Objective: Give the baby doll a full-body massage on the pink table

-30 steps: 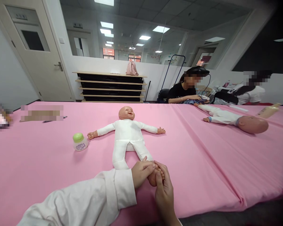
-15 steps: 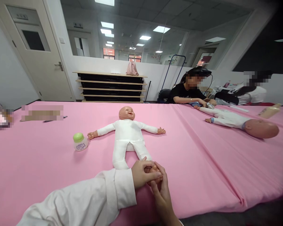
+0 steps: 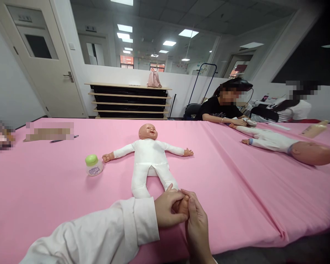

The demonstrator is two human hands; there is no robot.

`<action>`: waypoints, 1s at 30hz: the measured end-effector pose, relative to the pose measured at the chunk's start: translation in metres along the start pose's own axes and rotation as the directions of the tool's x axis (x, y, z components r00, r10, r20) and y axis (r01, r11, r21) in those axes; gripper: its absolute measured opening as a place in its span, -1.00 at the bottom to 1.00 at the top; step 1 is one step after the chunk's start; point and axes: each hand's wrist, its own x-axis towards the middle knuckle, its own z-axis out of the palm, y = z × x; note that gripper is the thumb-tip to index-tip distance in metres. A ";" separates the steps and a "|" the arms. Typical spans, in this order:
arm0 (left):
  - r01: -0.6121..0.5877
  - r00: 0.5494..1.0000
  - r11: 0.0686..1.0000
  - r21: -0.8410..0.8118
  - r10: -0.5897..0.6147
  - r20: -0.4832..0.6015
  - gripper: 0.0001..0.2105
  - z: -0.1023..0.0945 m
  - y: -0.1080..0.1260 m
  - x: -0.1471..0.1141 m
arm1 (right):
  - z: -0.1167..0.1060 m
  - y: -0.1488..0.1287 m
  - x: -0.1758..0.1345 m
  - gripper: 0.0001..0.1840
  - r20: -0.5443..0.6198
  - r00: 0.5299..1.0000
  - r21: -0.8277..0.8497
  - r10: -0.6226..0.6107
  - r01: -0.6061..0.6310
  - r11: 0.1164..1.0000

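Observation:
A baby doll (image 3: pixel 151 157) with a white cloth body lies on its back on the pink-covered table (image 3: pixel 71 198), head away from me. My left hand (image 3: pixel 169 208), in a white sleeve, is wrapped round the doll's foot (image 3: pixel 183 207) on the right side of the picture. My right hand (image 3: pixel 197 220) has its fingers closed against the toes of that same foot, from the right. Fingers hide part of the foot. A small jar (image 3: pixel 94 165) with a green lid stands beside the doll's outstretched hand on the left.
Another doll (image 3: pixel 286 145) lies at the right, its feet near a co-worker (image 3: pixel 222 106) in black. A beige bottle (image 3: pixel 315 129) lies beyond it. A pen (image 3: pixel 64 139) is at the far left. Behind the table are stacked shelves (image 3: pixel 129 102) and a pink backpack (image 3: pixel 154 79).
My right hand has turned and shifted slightly right, its fingers now at the toes. My left hand keeps its hold. The co-worker's doll has slid a little to the right.

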 end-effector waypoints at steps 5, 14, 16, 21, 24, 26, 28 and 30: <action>0.133 0.989 0.980 -0.146 -0.142 -0.053 -0.81 0.003 -0.003 0.003 | 0.000 0.015 -0.007 -0.57 0.102 0.994 0.085 -0.038 0.030 0.996; 0.059 0.993 0.966 -0.252 -0.083 -0.086 -0.57 0.002 -0.006 0.004 | 0.003 0.006 -0.008 -0.65 0.055 0.984 -0.203 -0.172 0.180 0.963; 0.016 0.997 0.981 -0.196 -0.030 -0.073 -0.61 0.002 -0.006 0.002 | 0.002 0.002 -0.006 -0.68 -0.005 0.991 -0.181 -0.134 0.131 0.975; 0.004 1.000 1.000 -0.022 -0.004 -0.004 -0.80 0.003 -0.008 -0.001 | -0.004 0.003 0.000 -0.62 -0.030 0.999 -0.057 -0.013 0.011 0.998; 0.035 0.999 0.999 0.026 -0.035 0.026 -0.83 0.002 -0.005 -0.002 | -0.010 0.010 0.002 -0.61 0.005 0.997 0.035 0.074 -0.074 0.997; 0.006 0.996 1.000 0.026 -0.008 0.090 -0.85 0.001 -0.001 -0.003 | -0.012 0.013 0.004 -0.58 -0.012 0.988 0.139 0.156 -0.153 0.978; -0.050 0.985 0.998 0.041 0.043 0.168 -0.84 0.000 0.002 -0.004 | -0.014 0.015 0.006 -0.57 -0.043 0.964 0.262 0.263 -0.244 0.934; -0.086 0.971 0.991 0.100 0.061 0.230 -0.84 0.000 0.004 -0.004 | -0.014 0.014 0.008 -0.63 -0.055 0.936 0.340 0.347 -0.309 0.888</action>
